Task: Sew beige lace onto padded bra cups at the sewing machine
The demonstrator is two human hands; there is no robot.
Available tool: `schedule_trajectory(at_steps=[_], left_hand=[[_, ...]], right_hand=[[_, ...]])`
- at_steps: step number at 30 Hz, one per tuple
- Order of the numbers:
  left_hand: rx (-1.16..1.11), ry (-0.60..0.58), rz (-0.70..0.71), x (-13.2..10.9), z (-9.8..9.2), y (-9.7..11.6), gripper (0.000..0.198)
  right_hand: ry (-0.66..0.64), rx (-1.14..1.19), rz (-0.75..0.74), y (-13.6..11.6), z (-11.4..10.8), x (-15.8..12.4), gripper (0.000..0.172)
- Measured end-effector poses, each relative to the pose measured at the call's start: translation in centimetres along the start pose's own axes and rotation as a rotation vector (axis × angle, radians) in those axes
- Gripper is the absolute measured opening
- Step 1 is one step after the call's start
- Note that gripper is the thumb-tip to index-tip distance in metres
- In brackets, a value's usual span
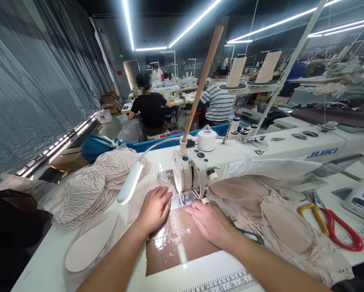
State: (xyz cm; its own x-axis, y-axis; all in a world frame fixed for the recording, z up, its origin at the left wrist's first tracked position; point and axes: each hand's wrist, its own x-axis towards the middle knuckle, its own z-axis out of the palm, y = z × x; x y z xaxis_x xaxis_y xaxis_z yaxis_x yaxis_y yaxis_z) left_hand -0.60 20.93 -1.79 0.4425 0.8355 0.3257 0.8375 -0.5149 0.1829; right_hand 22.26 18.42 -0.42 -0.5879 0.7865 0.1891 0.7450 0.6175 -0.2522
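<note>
A white sewing machine [218,162] stands across the white table [48,259]. My left hand [154,209] rests with curled fingers on a strip of pale lace [165,180] just left of the needle. Flat on the brown mat [176,243], my right hand [210,221] lies with fingers pointing at the presser foot [189,198]. Both hands press the lace fabric down at the needle; neither lifts anything.
A heap of beige lace pieces [91,188] lies at the left, more lace [291,231] at the right. Red and yellow scissors [330,225] lie on the right. A white lamp head [129,184] hangs by my left hand. Other people sit at machines behind.
</note>
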Motion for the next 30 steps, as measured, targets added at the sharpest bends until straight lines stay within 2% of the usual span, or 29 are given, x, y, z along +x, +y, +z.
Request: schedule_trajectory(at_steps=[5,10,12,15,18,20,23,25,27,30], left_hand=[[0.049,0.0,-0.091,0.0,0.0,-0.9,0.035],[0.104,-0.052,-0.166,0.0,-0.6,-0.9,0.036],[0.127,-0.083,-0.183,-0.4,-1.6,-0.5,0.037],[0.171,-0.114,-0.22,-1.8,-4.2,0.0,0.041],[0.319,-0.144,-0.368,-4.9,-7.5,-0.4,0.048],[0.458,-0.146,-0.554,-8.0,-9.2,-1.3,0.051],[0.51,-0.206,-0.854,-13.2,-10.3,-3.4,0.054],[0.343,-0.261,-1.018,-16.5,-10.1,-4.5,0.055],[0.175,-0.104,-0.983,-19.2,-9.7,-5.0,0.052],[-0.047,0.083,-0.99,-21.4,-9.3,-4.0,0.041]], right_hand=[[0.001,0.027,-0.012,0.3,0.5,-0.1,0.034],[0.006,0.057,-0.019,0.5,0.7,-0.2,0.035],[0.022,0.067,-0.027,0.6,0.8,-0.3,0.035],[0.044,0.064,-0.042,0.8,0.9,-0.4,0.034],[0.045,0.047,-0.043,0.9,0.9,-0.5,0.034],[0.045,0.047,-0.041,0.9,0.9,-0.5,0.034],[0.055,0.052,-0.043,0.9,0.9,-0.6,0.033],[0.065,0.054,-0.046,0.9,1.0,-0.6,0.032],[0.073,0.056,-0.049,0.9,1.1,-0.6,0.032],[0.08,0.057,-0.047,1.0,1.3,-0.6,0.029]])
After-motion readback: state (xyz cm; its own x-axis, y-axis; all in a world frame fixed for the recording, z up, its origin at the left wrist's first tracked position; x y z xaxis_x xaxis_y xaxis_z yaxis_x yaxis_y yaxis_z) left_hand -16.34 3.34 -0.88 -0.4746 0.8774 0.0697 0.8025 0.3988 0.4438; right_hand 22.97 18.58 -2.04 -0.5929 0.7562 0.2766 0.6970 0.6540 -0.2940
